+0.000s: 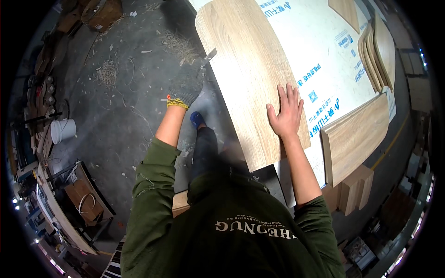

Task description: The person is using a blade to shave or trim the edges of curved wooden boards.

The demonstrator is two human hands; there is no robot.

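A wood-grain board (245, 69) with rounded far corners lies in front of me. My right hand (288, 113), bare, rests flat on its right part with the fingers spread. At the board's left edge is my left hand (187, 83), in a dark grey knit glove with a yellow cuff. Its fingers are closed round a flat metal blade (211, 54), whose tip reaches the board's edge. The blade's handle is hidden in the glove, so I cannot tell the exact kind of tool.
Under the board is a white printed sheet (296, 41). Several curved panels (378, 55) stand stacked at the far right, with another panel (357, 139) nearer me. Shavings (178, 48) litter the grey floor (116, 116). A white bucket (63, 131) stands at the left.
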